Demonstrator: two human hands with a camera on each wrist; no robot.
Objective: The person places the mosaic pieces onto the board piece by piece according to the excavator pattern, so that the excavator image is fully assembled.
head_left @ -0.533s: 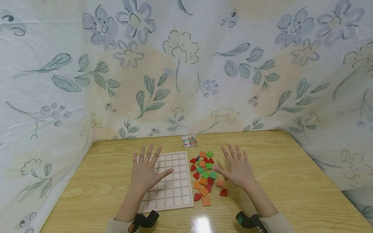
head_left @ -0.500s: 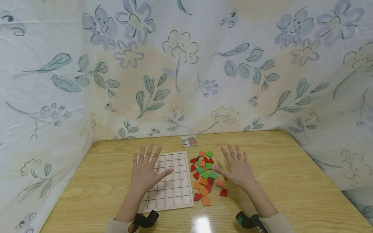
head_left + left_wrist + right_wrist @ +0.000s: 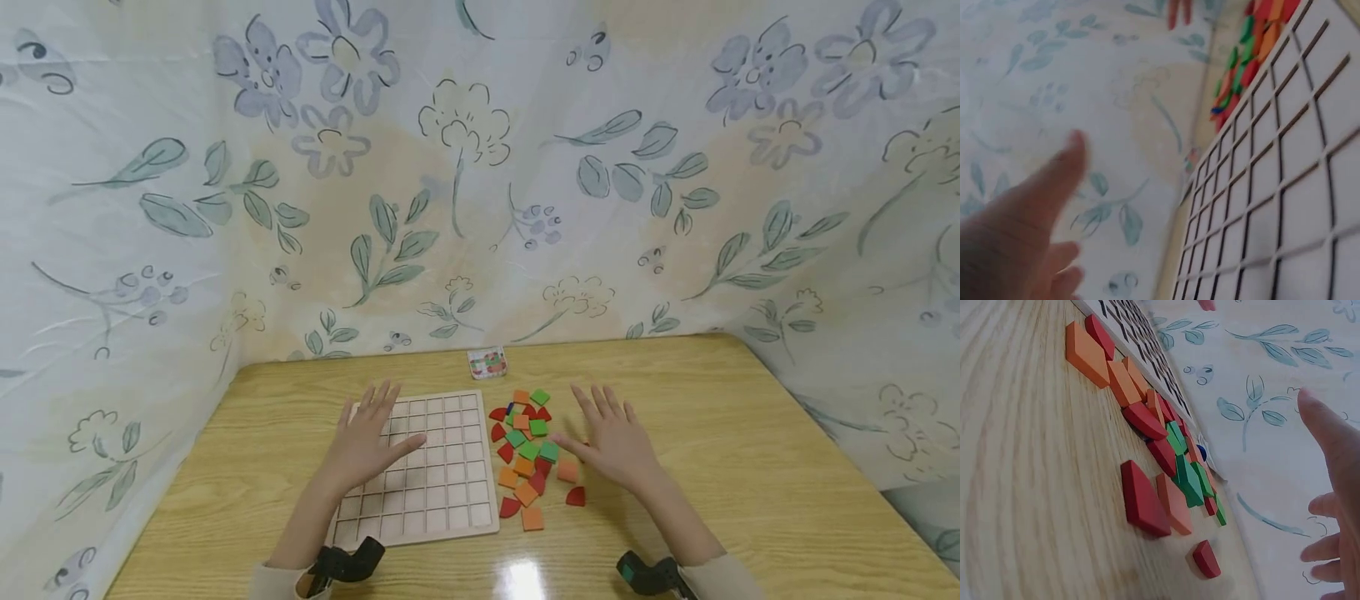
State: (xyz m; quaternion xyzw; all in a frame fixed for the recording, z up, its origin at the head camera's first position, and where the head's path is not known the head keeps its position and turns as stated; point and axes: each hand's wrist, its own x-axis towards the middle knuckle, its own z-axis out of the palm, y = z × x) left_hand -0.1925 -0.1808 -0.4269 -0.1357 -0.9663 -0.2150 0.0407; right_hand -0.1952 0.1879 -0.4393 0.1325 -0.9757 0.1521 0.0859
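Left hand [image 3: 365, 447], raised near gridded board [image 3: 436, 498]; right hand [image 3: 618, 446], near loose coloured pieces [image 3: 528, 451] along that board's right edge; fingers wide, holding nothing; step, seemingly, readiness; next move probably calls for a thumb-and-finger pinch.

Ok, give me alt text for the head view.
A person's left hand and right hand hover, empty, above a table. Red, orange and green pieces lie right of a gridded board, with a small card beyond.
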